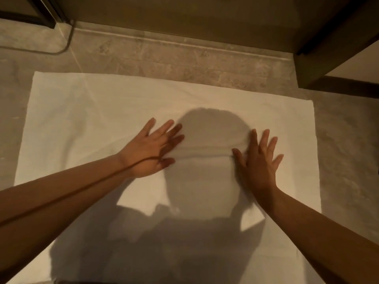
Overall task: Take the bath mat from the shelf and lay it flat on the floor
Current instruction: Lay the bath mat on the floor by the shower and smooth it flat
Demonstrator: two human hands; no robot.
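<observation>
Two hands: on the head view I see both pressed palm-down on the bath mat [98, 111], near its middle
Left hand [150, 150]: fingers straight and spread apart, flat on the cloth, left of the mat's centre
Right hand [259, 160]: fingers straight and fanned apart, flat on the cloth, right of the mat's centre
Bath mat: white, spread open on the stone floor [338, 160]; I cannot see its near edge, which runs out of frame
Fold [205, 153]: a low ridge of cloth crosses the mat between the two hands
Shadow [205, 201]: head and shoulders, cast on the mat's near half
Ledge [174, 41]: raised stone, just beyond the mat's far edge
Cabinet [328, 58]: dark wood, beyond the mat's far right corner
</observation>
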